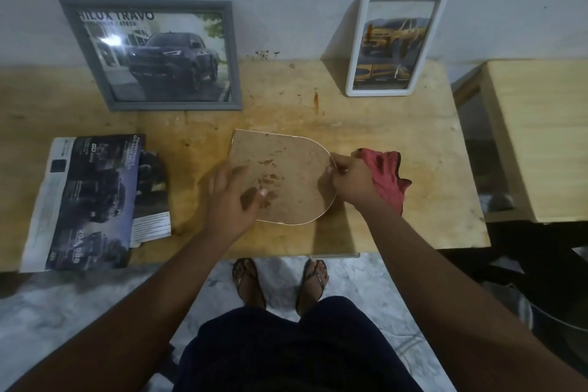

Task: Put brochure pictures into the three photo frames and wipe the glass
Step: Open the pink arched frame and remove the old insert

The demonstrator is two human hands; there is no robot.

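Note:
An arch-shaped photo frame (286, 169) lies face down on the wooden table (397, 200), its stained brown back up. My left hand (232, 200) rests on its left side with fingers spread. My right hand (350, 180) pinches the frame's curved right edge, with a red cloth (389, 175) bunched under and behind it. A grey frame (152, 54) holding a dark truck picture leans on the wall at back left. A white frame (393, 44) with a yellow truck picture stands at back right. Cut brochure pages (92, 200) lie at the left.
The table top is stained near the middle back. A second wooden table (541, 137) stands to the right across a narrow gap. My sandalled feet (280, 283) are on the marble floor below the table's front edge.

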